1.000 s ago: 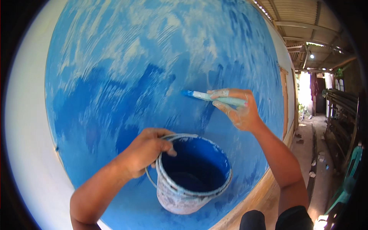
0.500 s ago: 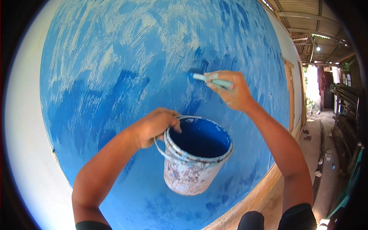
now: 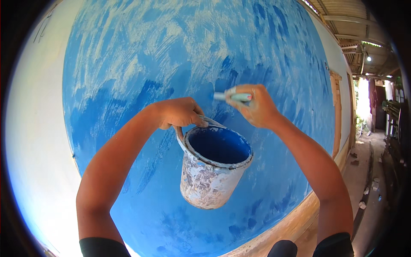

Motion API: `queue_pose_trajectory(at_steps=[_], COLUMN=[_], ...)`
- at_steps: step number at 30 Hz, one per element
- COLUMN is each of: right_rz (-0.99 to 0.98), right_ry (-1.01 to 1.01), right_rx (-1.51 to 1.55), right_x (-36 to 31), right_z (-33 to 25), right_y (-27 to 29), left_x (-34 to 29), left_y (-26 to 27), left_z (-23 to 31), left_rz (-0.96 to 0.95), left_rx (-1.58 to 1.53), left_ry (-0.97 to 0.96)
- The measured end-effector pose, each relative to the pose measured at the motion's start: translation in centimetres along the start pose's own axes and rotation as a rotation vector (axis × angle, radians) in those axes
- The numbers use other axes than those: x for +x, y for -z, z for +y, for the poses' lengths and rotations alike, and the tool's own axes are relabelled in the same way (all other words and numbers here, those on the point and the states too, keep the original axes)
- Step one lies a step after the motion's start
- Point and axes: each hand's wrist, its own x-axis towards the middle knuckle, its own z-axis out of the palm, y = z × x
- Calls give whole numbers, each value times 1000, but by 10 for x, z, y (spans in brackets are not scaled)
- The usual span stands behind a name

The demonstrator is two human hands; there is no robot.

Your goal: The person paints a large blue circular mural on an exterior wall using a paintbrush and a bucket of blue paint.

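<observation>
My left hand [image 3: 185, 112] is closed on the rim and handle of a paint-smeared white bucket [image 3: 209, 184], which hangs tilted in front of the wall. Blue paint [image 3: 220, 145] coats its inside. A paintbrush [image 3: 237, 97] with a pale, paint-stained handle sits in my closed right hand [image 3: 257, 107]. Its head points left at the wall [image 3: 171, 64], and motion blurs it; whether the bristles touch the surface I cannot tell. Streaky blue strokes cover the wall, with whitish patches showing through in the upper part.
A bare white wall strip [image 3: 38, 141] borders the blue area on the left. Along the right runs a walkway [image 3: 364, 167] with scattered rubble, below a corrugated roof [image 3: 351, 17]. My knee [image 3: 283, 248] shows at the bottom edge.
The paintbrush has moved slightly down along the wall in my right hand. My left hand has shifted its hold on the bucket, which sits a little higher. The view has turned slightly.
</observation>
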Motion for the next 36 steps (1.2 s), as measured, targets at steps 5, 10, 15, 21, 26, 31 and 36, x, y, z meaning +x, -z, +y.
queue_pose_trajectory(at_steps=[5, 10, 15, 21, 26, 31, 36], right_rz=[-156, 190, 44, -132, -42, -145, 21], right_ry=[-292, -252, 67, -97, -309, 8, -104], right_rx=[127, 256, 52, 222, 168, 39, 162], right_x=[38, 56, -3, -8, -63, -135, -100], right_z=[-19, 23, 4, 12, 47, 52, 74], right_y=[25, 7, -31, 31, 22, 39, 70], left_x=[-11, 5, -3, 3, 24, 41, 63], left_y=[13, 13, 12, -3, -11, -23, -36], left_z=[-3, 2, -10, 2, 10, 31, 42], left_rz=[110, 214, 429, 597, 650, 659, 739], left_rx=[108, 576, 631, 763, 815, 820, 906], left_ry=[28, -78, -80, -207, -257, -240, -336])
